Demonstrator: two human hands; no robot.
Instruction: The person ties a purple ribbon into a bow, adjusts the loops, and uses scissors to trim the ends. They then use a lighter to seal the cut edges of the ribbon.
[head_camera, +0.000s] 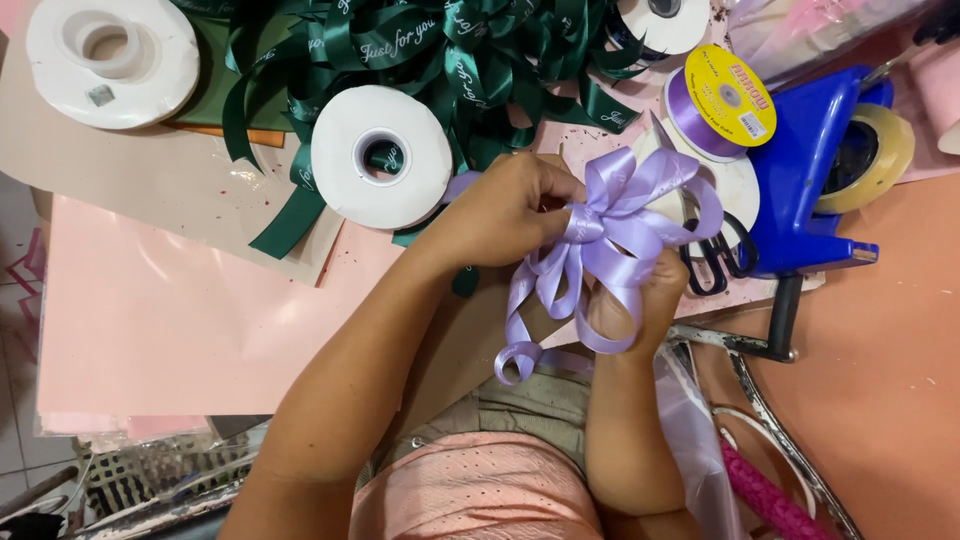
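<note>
Both hands work a lilac ribbon bow: left hand pinches its centre; right hand apparently grips loops from beneath, fingers hidden. Scissors just beside.

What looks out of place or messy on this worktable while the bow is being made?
The dark green ribbon lies in a loose tangle across the table's top, unwound and spilling over the white spool. The lilac bow itself looks tidy, pinched by the left hand and supported by the right hand.
</note>
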